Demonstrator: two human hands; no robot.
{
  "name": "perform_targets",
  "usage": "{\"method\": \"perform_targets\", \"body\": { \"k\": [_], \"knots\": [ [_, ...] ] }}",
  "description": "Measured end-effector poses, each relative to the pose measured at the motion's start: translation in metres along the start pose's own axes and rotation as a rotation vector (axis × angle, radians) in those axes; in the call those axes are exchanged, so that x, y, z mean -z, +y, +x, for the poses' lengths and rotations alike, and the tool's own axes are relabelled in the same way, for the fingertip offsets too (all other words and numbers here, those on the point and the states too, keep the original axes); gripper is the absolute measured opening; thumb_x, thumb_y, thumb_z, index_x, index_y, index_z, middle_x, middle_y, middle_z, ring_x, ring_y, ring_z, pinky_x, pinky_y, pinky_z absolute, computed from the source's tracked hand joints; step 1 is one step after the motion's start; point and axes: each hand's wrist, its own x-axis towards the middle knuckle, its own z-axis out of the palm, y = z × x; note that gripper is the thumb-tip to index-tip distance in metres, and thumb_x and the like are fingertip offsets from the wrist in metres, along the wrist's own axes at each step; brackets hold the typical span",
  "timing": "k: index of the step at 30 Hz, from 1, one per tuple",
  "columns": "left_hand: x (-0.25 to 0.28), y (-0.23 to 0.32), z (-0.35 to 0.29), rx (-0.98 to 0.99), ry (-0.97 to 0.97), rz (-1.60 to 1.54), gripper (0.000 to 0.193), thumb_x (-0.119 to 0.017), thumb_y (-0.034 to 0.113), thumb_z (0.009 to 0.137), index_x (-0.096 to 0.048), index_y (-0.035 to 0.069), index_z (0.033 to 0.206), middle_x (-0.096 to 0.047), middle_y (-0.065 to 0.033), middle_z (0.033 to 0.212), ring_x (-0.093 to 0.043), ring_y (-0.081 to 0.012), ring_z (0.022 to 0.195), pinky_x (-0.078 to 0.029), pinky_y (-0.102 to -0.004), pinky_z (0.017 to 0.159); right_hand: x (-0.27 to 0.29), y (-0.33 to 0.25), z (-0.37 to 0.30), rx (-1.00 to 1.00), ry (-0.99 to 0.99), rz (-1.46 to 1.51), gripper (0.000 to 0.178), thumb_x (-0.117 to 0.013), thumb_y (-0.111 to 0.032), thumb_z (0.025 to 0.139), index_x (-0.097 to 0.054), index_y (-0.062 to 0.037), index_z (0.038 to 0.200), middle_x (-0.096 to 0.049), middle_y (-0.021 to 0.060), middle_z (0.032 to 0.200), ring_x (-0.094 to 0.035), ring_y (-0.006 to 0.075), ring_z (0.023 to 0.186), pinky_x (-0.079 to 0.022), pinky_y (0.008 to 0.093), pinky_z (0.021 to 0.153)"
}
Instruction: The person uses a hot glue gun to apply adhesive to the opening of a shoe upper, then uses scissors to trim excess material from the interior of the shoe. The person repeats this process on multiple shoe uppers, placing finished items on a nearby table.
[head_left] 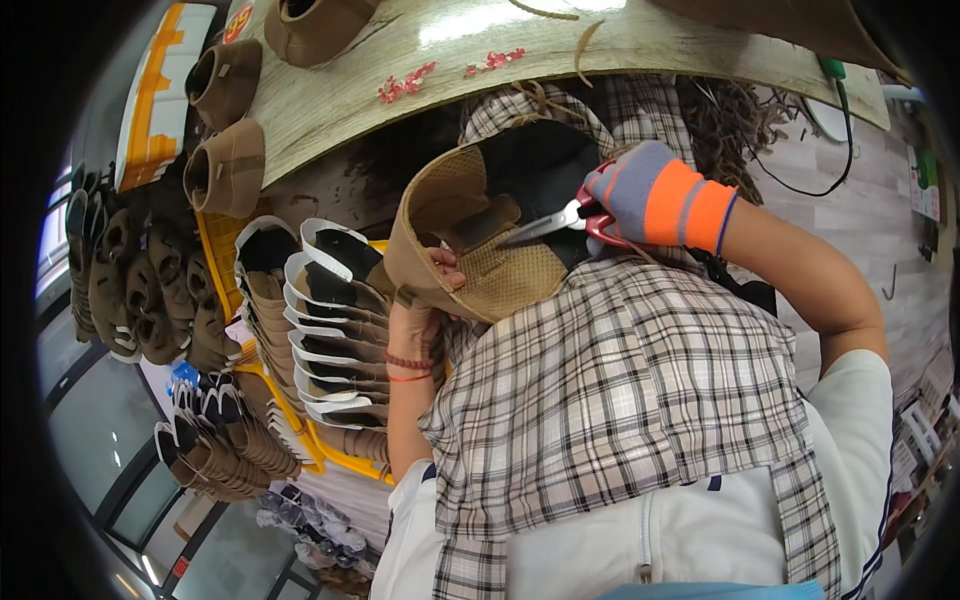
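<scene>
A brown shoe upper [412, 232] with a black lining and a tan mesh inner side rests over my lap, its opening facing up. My left hand [447, 270], bare, grips its near-left rim, with the fingers curled over to the inside. My right hand [655, 197], in a grey and orange glove, is closed round the red handles of a pair of scissors [552, 222]. The blades point left into the opening, tips close to the mesh lining. Whether the blades touch the material I cannot tell. A checked apron [620, 370] covers my lap beneath the upper.
Ahead stands a wood-patterned table [340, 110] with several brown uppers [225, 168] along its left side. White-rimmed uppers [345, 340] are stacked in a yellow crate [318, 445] at my left. Brown scraps [735, 130] hang under the table, near a black cord [848, 130].
</scene>
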Motion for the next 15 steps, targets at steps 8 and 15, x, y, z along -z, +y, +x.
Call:
{"method": "perform_targets", "body": {
  "k": [8,15],
  "knots": [
    [-0.008,0.001,-0.001,0.095,0.06,-0.137,0.041,-0.076,-0.007,0.07,-0.062,-0.003,0.109,-0.066,-0.0095,0.097,-0.064,-0.0197,0.086,-0.054,-0.0303,0.079,-0.002,-0.029,0.015,0.125,0.281,-0.099,0.03,-0.071,-0.033,0.072,-0.069,-0.0107,0.092,-0.068,0.0071,0.083,-0.066,0.0255,0.083,-0.045,0.0373,0.084],
    [0.0,-0.003,0.0,0.133,0.093,-0.209,0.038,-0.076,-0.009,0.069,-0.065,-0.003,0.105,-0.067,-0.0098,0.098,-0.064,-0.0228,0.091,-0.053,-0.036,0.087,-0.008,-0.051,0.036,0.119,0.141,-0.275,0.021,-0.067,-0.026,0.076,-0.066,-0.0065,0.082,-0.066,0.0096,0.074,-0.065,0.0262,0.074,-0.047,0.0349,0.071]
  ]
}}
